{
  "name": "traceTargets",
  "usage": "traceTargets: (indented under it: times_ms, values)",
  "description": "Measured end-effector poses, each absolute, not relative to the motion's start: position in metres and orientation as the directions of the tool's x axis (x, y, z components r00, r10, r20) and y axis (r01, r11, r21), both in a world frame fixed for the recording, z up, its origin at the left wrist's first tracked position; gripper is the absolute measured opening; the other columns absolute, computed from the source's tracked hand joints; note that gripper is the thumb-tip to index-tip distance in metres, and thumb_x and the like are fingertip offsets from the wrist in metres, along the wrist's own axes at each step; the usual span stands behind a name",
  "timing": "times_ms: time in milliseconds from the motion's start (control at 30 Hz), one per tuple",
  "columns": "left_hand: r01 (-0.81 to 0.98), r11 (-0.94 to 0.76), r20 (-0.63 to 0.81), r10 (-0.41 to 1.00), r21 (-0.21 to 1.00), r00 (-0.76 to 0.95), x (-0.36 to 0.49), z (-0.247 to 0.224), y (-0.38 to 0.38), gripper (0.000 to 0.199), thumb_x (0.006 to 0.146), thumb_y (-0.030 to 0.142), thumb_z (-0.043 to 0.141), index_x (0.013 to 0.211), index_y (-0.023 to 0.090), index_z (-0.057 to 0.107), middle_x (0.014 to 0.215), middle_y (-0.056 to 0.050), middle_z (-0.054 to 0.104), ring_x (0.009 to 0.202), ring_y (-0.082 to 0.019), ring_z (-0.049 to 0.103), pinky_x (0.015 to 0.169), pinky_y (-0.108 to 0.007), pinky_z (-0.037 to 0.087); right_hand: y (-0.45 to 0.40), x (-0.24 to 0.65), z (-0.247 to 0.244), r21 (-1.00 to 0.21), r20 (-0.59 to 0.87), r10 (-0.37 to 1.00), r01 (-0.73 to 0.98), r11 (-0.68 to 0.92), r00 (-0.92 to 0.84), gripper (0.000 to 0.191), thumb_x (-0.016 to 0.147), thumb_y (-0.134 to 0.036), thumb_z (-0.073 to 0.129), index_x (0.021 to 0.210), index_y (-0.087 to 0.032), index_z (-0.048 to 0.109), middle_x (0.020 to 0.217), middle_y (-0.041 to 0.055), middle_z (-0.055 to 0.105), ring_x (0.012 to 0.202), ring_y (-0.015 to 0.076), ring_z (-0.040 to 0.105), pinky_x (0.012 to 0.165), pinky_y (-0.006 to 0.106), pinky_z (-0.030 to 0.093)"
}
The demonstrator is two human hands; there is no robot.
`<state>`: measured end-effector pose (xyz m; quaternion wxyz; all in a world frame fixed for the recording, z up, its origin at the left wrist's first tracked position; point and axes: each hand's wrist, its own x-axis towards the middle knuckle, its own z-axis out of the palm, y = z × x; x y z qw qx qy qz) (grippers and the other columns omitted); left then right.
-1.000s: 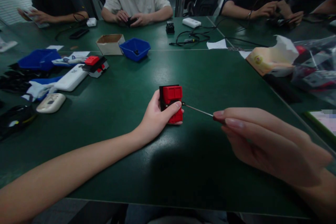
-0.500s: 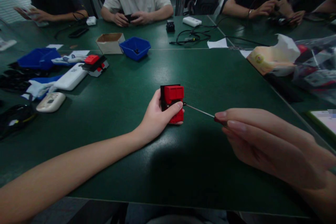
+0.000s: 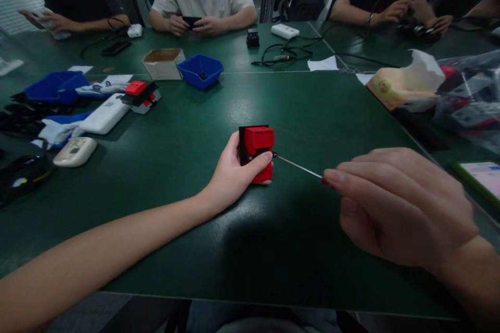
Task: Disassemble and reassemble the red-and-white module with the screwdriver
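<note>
The block (image 3: 259, 138) is red and black, the table (image 3: 312, 114) green.

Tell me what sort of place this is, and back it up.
Probably a shared workroom for small assembly: several people sit around a long green table, an open blue bin holds small dark pieces, and the right hand holds a thin screwdriver to a red-and-black block.
</note>
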<state>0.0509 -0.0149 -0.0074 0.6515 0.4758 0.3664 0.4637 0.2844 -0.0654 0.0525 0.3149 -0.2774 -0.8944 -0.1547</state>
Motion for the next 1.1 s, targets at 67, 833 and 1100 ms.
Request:
traceTargets:
  times_ms: [67,833,1100]
  values:
    - [-0.24,0.102,-0.025,0.952,0.965,0.305,0.0511,-0.0064,-0.0155,0.046,0.086,0.033,0.082,0.121,0.023,0.055,0.11,-0.006,0.066,0.087,-0.02,0.071,0.062,-0.031,0.068,-0.0665,0.2845,0.0527,0.078,0.625,0.435,0.606,0.791,-0.648,0.042,0.094,-0.015,0.056,0.132,-0.032,0.061,0.077,0.0019,0.072,0.062,0.0236,0.062,0.061,0.042,0.049]
    - [-0.193,0.033,0.029,0.951,0.981,0.307,0.0506,-0.0099,-0.0144,0.05,0.084,0.033,0.083,0.125,0.021,0.057,0.114,-0.008,0.067,0.093,-0.022,0.072,0.062,-0.03,0.068,-0.0673,0.2874,0.0511,0.142,0.714,0.324,0.581,0.802,-0.621,0.025,0.09,-0.006,0.066,0.111,-0.019,0.068,0.082,0.0018,0.072,0.069,0.0185,0.064,0.06,0.034,0.052]
    - [-0.205,0.046,0.02,0.951,0.978,0.307,0.0518,-0.008,-0.0148,0.049,0.084,0.031,0.083,0.124,0.021,0.056,0.112,-0.007,0.067,0.087,-0.021,0.072,0.06,-0.03,0.068,-0.0677,0.2843,0.0566,0.13,0.666,0.357,0.573,0.809,-0.656,0.025,0.092,-0.004,0.056,0.112,-0.015,0.066,0.072,0.0024,0.067,0.061,0.0178,0.056,0.055,0.034,0.047]
